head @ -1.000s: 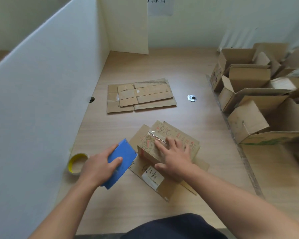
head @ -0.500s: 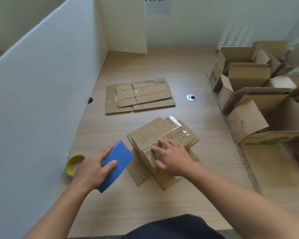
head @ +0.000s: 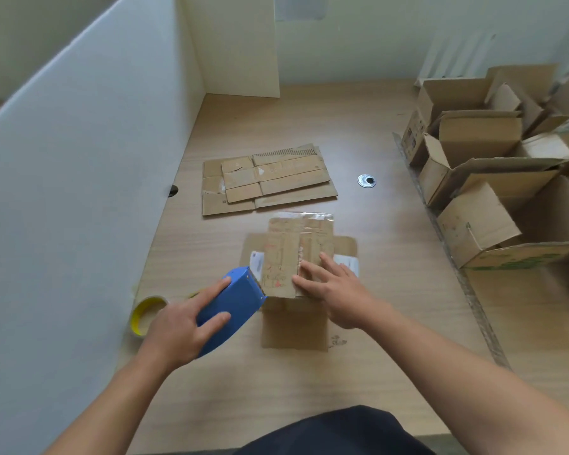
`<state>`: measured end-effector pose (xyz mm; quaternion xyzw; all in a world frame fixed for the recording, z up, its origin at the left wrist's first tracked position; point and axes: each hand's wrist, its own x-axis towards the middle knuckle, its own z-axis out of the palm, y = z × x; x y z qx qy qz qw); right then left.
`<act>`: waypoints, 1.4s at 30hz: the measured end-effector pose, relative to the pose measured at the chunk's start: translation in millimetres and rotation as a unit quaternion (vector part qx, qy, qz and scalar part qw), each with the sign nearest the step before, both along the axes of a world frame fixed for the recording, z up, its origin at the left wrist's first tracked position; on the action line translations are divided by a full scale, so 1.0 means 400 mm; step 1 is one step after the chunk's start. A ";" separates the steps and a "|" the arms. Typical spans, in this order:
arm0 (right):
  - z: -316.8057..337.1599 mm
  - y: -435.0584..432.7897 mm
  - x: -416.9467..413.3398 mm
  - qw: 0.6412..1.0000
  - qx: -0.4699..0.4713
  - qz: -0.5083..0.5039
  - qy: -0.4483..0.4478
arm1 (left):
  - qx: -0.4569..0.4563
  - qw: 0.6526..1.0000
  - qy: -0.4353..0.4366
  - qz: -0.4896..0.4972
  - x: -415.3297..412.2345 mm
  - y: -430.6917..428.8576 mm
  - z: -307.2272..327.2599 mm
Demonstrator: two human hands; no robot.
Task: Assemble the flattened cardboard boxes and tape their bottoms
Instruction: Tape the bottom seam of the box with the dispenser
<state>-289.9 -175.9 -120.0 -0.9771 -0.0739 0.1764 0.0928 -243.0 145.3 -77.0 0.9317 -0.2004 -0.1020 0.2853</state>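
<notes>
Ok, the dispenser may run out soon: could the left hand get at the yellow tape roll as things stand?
Likely yes, once freed: the left hand grips the blue dispenser, but the tape roll lies beside it, nothing between.

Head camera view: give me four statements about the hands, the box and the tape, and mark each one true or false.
1. The left hand grips the blue tape dispenser. True.
2. The right hand lies flat on the small box. True.
3. The yellow tape roll sits on top of the small box. False: it sits on the table, beside the white partition.
4. The flattened cardboard stack lies nearer the person than the small box. False: it lies beyond it.
</notes>
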 end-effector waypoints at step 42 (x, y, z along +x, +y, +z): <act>0.148 0.033 0.040 0.900 0.374 -0.218 -0.051 | -0.083 0.974 -0.001 -0.211 0.066 -0.044 0.081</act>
